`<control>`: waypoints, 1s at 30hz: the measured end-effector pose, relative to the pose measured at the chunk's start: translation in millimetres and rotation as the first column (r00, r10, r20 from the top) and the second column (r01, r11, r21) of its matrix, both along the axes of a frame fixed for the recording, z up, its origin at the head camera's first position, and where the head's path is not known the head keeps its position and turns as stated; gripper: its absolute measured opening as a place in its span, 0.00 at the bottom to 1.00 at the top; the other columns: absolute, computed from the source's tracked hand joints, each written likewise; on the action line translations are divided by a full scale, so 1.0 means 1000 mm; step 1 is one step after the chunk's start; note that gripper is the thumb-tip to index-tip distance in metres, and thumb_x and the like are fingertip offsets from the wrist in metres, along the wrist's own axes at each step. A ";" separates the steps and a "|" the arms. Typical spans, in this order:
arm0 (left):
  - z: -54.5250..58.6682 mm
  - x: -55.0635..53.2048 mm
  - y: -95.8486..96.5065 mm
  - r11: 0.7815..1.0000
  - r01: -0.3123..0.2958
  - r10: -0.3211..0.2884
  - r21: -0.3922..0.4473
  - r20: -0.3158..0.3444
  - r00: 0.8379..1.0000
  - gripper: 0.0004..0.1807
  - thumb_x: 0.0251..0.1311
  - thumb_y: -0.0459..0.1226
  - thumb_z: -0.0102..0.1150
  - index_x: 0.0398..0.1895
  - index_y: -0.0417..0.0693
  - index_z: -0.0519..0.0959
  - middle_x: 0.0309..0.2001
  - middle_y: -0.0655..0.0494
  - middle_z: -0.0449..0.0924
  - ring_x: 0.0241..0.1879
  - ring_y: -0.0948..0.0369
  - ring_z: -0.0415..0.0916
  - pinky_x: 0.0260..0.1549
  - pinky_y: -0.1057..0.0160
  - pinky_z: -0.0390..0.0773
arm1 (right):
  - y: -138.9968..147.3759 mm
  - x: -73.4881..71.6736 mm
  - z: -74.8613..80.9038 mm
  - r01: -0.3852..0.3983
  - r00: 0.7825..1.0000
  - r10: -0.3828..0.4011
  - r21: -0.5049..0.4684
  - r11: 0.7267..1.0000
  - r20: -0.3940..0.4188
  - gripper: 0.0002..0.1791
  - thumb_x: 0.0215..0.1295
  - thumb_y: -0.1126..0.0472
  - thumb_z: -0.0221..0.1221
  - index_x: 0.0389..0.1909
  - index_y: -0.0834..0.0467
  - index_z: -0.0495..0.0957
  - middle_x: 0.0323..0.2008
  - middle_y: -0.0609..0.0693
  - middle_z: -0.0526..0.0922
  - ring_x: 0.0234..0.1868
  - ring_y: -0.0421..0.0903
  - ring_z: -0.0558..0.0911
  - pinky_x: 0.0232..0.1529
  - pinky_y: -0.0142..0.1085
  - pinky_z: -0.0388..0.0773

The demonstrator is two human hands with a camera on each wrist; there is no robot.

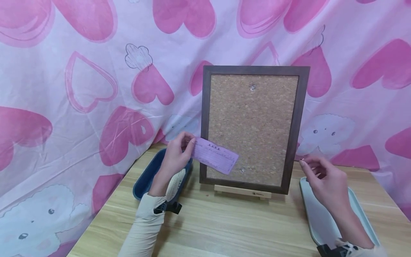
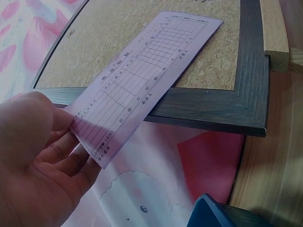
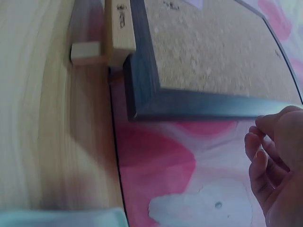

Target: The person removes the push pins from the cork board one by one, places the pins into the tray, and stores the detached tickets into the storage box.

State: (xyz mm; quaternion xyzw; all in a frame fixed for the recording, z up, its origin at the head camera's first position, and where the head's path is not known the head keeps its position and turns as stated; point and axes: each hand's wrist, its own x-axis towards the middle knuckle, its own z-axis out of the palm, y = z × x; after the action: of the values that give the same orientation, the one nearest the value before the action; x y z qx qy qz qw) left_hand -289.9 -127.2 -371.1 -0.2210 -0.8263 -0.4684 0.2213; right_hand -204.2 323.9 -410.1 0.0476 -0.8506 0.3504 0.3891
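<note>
In the head view my left hand (image 1: 176, 155) pinches a purple receipt slip (image 1: 216, 155) by its left end, between thumb and fingers. The slip (image 2: 142, 82), printed with lines and a table, slants across the lower left of the framed corkboard (image 1: 253, 117); whether it touches the board I cannot tell. My right hand (image 1: 329, 182) is raised beside the board's right edge, thumb and forefinger pinching a tiny pin-like thing (image 1: 302, 159), too small to make out. In the right wrist view the fingertips hide it. Small shiny clear marks, perhaps pins, show near the corkboard's top (image 1: 252, 87) and bottom.
The board leans upright on a light wooden stand (image 1: 237, 191) on the wooden table (image 1: 224, 225). A dark blue tray (image 1: 139, 184) with pale paper stands left, partly under my left arm. A pale green tray (image 1: 308, 214) lies under my right arm. Behind hangs a pink heart-patterned cloth (image 1: 96, 142).
</note>
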 end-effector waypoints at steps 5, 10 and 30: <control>-0.002 0.000 -0.002 1.000 -0.013 0.013 0.005 -0.001 1.000 0.05 0.80 0.35 0.59 0.48 0.43 0.80 0.41 0.47 0.88 0.37 0.56 0.85 0.36 0.65 0.84 | 0.015 -0.001 0.000 0.048 0.998 -0.048 0.001 0.999 0.041 0.07 0.68 0.63 0.73 0.44 0.57 0.88 0.26 0.30 0.80 0.23 0.23 0.75 0.28 0.15 0.72; -0.004 -0.001 0.000 1.000 -0.007 0.007 -0.012 -0.005 1.000 0.05 0.80 0.35 0.58 0.50 0.42 0.80 0.42 0.46 0.88 0.38 0.56 0.85 0.36 0.64 0.84 | 0.031 0.001 0.003 0.083 0.989 -0.088 0.046 0.995 0.118 0.09 0.71 0.59 0.72 0.46 0.58 0.86 0.27 0.35 0.83 0.21 0.23 0.76 0.24 0.18 0.73; 0.001 -0.002 -0.010 0.994 -0.089 0.091 -0.059 0.024 0.996 0.09 0.80 0.35 0.57 0.55 0.46 0.83 0.48 0.46 0.89 0.38 0.53 0.87 0.35 0.58 0.87 | 0.069 0.003 0.002 0.006 0.925 -0.071 0.171 0.985 0.374 0.15 0.74 0.51 0.68 0.45 0.60 0.85 0.35 0.55 0.90 0.28 0.23 0.77 0.25 0.27 0.74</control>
State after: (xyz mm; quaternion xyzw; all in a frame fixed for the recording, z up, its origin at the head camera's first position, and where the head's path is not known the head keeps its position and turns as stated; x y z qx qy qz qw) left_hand -291.7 -137.2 -369.6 -0.1836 -0.8515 -0.4368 0.2247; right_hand -201.3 393.3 -408.1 -0.0053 -0.9368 0.2728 0.2189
